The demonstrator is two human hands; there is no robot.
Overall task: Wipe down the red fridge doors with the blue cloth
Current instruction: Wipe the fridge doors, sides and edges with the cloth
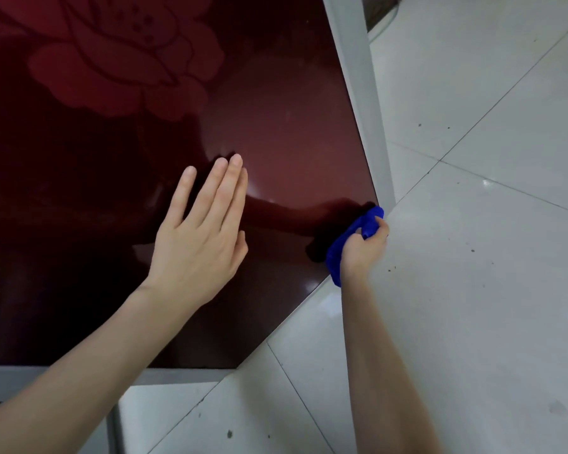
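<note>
- Gripping the bunched blue cloth with curled fingers: right hand, at the lower corner of the red fridge door.
- Left hand flat, fingers straight, against the door, maybe touching.
- Beside the door, pale floor tiles with dark specks.
</note>
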